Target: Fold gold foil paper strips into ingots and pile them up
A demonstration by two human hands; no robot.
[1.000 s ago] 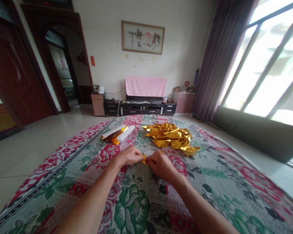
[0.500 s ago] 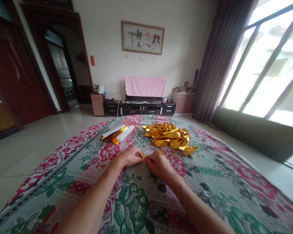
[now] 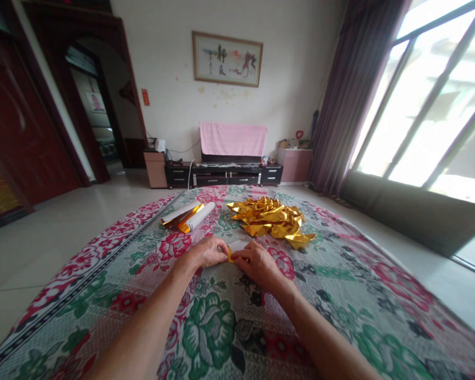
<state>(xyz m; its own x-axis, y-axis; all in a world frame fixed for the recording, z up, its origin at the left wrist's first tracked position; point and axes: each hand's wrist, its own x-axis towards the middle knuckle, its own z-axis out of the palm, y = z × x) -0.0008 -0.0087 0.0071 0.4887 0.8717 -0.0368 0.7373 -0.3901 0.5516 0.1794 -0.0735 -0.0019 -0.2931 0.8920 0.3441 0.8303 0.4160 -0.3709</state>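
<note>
Between my two hands is a small sheet of foil paper [image 3: 238, 245], white on its upper face with gold showing at the near edge. My left hand [image 3: 209, 252] pinches its left end, and my right hand [image 3: 256, 259] is closed on its near right side. Beyond my right hand lies a pile of folded gold foil pieces [image 3: 271, 217]. Two rolled sheets [image 3: 200, 217], white outside and gold inside, rest on the cloth beyond my left hand.
A floral cloth [image 3: 209, 332] covers the round table. Behind it stand a low black cabinet [image 3: 225, 174] and a pink cloth [image 3: 233, 139] over a screen. A curtain [image 3: 328, 105] and window are at the right.
The view has shifted slightly. My fingers have moved a little along the foil paper, and more of its white face shows between my hands.
</note>
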